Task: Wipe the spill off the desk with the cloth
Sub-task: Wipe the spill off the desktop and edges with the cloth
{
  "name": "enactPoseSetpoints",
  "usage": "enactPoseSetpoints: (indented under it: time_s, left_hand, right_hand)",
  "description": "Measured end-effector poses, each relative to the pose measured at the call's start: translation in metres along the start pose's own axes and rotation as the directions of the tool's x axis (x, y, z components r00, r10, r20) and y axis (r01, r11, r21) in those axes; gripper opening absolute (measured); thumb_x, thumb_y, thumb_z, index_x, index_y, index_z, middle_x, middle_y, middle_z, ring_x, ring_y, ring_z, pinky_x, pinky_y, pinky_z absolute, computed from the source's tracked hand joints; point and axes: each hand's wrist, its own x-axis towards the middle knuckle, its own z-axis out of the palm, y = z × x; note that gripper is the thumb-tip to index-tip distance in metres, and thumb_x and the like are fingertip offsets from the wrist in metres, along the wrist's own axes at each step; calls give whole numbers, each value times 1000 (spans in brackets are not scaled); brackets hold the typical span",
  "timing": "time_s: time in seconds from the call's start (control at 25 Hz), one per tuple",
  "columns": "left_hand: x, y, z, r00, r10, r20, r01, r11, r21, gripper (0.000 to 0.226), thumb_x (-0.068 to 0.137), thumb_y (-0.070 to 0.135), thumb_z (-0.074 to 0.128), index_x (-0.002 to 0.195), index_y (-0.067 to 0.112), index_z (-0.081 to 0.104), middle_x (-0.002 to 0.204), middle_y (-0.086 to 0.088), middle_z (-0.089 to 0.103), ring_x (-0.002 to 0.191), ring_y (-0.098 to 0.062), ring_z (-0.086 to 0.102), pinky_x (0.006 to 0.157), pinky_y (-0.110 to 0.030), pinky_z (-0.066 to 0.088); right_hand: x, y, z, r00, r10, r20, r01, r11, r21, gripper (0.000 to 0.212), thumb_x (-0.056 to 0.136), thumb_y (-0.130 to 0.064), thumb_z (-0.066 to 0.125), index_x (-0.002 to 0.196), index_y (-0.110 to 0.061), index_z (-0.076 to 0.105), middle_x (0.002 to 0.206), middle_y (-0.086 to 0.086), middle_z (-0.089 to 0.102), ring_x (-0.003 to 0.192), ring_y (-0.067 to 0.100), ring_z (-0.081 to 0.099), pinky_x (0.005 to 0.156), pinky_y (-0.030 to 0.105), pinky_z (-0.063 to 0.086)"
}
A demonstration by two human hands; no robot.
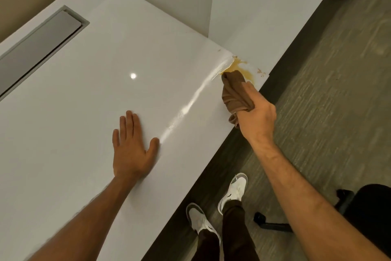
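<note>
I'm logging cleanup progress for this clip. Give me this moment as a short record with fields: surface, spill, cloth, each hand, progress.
surface: glossy white desk
spill: yellow-brown spill at the desk's front edge, with small specks beside it
cloth: bunched brown cloth, its tip at the spill's near edge
right hand: gripping the cloth
left hand: flat, palm down on the desk, holding nothing
progress: spill not yet cleared

brown cloth (pixel 234 93), amber spill (pixel 243 68), white desk (pixel 84 91)
</note>
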Motion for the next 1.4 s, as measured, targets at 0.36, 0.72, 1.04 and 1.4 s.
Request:
enactPoseSetpoints:
  time_s: [0.36, 0.72, 1.04, 1.4]
  left_hand:
    - [0, 4, -4, 1000, -8, 27, 8, 1000, 10, 91, 98, 58, 34, 167, 19, -8, 176, 4, -14, 163, -17, -14, 132, -45, -1]
    - [0, 3, -2, 1000, -8, 13, 8, 1000, 9, 90, 97, 59, 33, 168, 20, -7, 176, 7, -15, 162, -14, -15, 131, -42, -3]
    - [1, 3, 0, 1000, -19, 9, 19, 1000, 3, 91, 97, 57, 36, 168, 21, -7, 176, 8, -15, 162, -13, -14, 131, -43, -1]
    - [2, 2, -1, 1000, -18, 16, 18, 1000, 16, 91, 97, 60, 34, 167, 22, -9, 175, 9, -17, 162, -13, -16, 131, -41, -4]
  right_hand:
    - [-8, 9, 38, 986, -108, 128, 145, 929, -341, 60, 80, -4, 75, 137, -18, 61, 146, 9, 57, 135, 31, 51, 109, 52, 45]
    - [60, -2, 15, 990, 140, 34, -144, 972, 185, 50, 92, -4, 62, 135, -30, 60, 115, -24, 66, 107, -10, 61, 93, 9, 48]
    - [89, 9, 67, 972, -96, 215, 177, 900, -398, 82, 90, -39, 70, 157, -15, 28, 164, 11, 29, 151, 34, 24, 123, 50, 20]
    - [71, -10, 72, 859, -241, 451, 197, 970, 143, 50, 79, -8, 59, 128, -13, 68, 138, 7, 63, 132, 28, 53, 116, 47, 37]
